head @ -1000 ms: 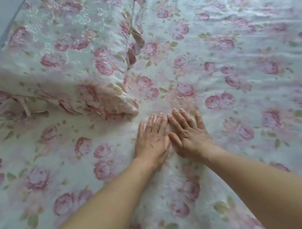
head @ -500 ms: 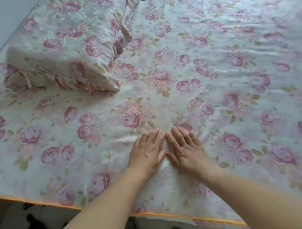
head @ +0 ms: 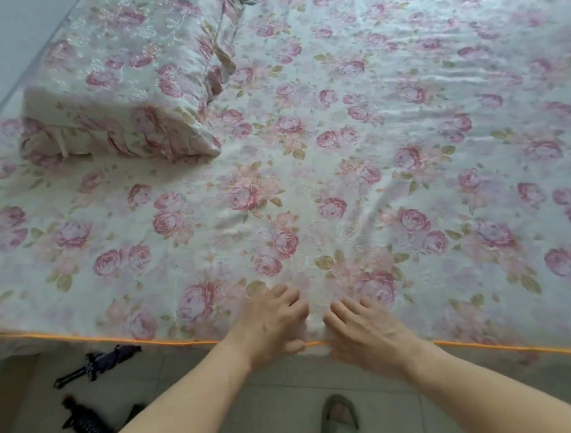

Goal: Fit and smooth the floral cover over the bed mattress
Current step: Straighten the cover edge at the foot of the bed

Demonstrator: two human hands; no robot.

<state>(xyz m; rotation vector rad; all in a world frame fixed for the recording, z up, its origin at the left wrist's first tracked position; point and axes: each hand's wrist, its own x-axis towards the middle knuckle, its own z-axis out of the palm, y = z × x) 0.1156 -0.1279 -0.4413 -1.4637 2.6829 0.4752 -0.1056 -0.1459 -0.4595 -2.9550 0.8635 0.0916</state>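
Orange trim [head: 111,338] marks the near edge of the cover [head: 312,146], which lies spread across the whole visible top of the mattress. The mattress itself is hidden beneath it. Below the trim, the fabric hangs over the side toward the floor [head: 271,394].

Hand position: both hands rest on the cover just inside the trim, close together but not touching.
- Left hand [head: 271,319]: fingers bent, tips on the fabric, thumb at the trim. Whether it pinches the edge cannot be told.
- Right hand [head: 367,332]: fingers nearly straight and spread, flat on the fabric, gripping nothing. Slightly blurred.

Status: spreading appears complete over the visible area. Centre and left lie mostly flat.

Left to do:
- Shallow creases [head: 378,200] fan away from the hands toward the right.
- Ripples [head: 476,77] run across the far right.
- The near edge probably needs drawing down or tucking.
- Far edges and corners are out of view, so their fit cannot be judged.
- A pillow [head: 120,90] sits on the cover at far left, so the fabric under it cannot be checked.
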